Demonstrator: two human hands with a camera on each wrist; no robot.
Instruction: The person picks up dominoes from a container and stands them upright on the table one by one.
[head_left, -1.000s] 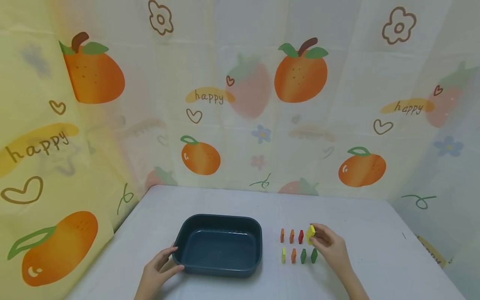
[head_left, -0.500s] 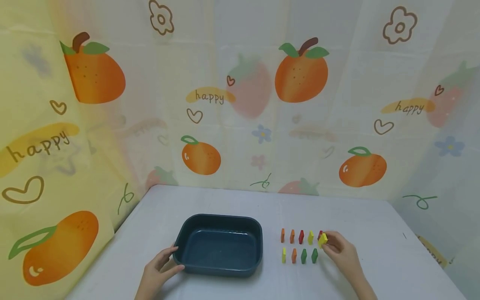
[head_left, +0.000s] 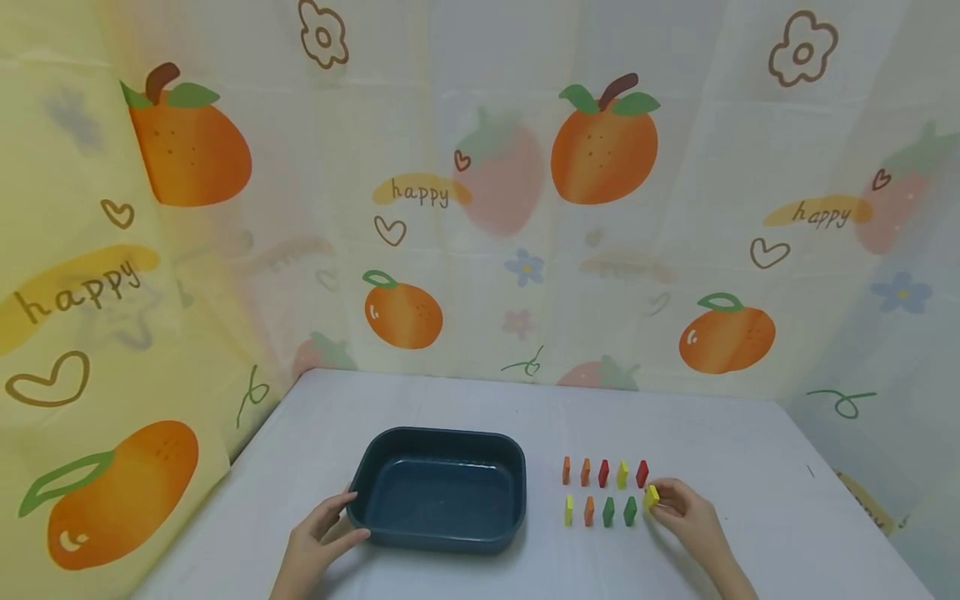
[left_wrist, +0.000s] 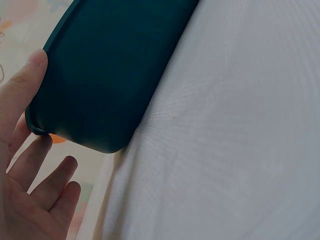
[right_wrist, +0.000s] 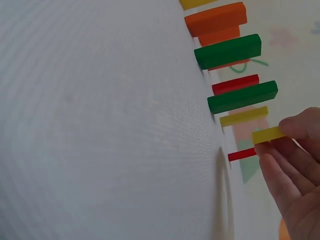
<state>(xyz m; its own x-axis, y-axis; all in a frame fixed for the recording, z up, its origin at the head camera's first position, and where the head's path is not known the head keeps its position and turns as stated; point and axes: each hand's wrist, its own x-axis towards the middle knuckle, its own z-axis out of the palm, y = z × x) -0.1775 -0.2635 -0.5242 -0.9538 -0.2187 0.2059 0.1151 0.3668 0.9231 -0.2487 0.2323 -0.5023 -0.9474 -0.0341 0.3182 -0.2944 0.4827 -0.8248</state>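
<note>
My right hand (head_left: 692, 510) pinches a yellow domino block (head_left: 652, 499) upright between thumb and fingertips, at the right end of the front row. In the right wrist view, the yellow block's lower end appears apart from the table. To its left in that row stand green dominoes (head_left: 630, 511), an orange domino (head_left: 588, 511) and another yellow domino (head_left: 568, 510). Behind stands a second row with orange, red and yellow dominoes, ending in a red domino (head_left: 642, 473). My left hand (head_left: 318, 537) holds the near left corner of a dark teal rectangular basin (head_left: 437, 544), thumb on its outer wall.
A white cloth covers the table (head_left: 450, 400). Patterned fabric (head_left: 480, 275) with oranges and hearts hangs behind the table and along its left and right sides. The basin stands left of the domino rows, with a strip of table between them.
My right hand let go of a yellow domino in the back row and later moved right, then toward the front row with another yellow one. A red domino now stands uncovered behind. Left hand stayed.
</note>
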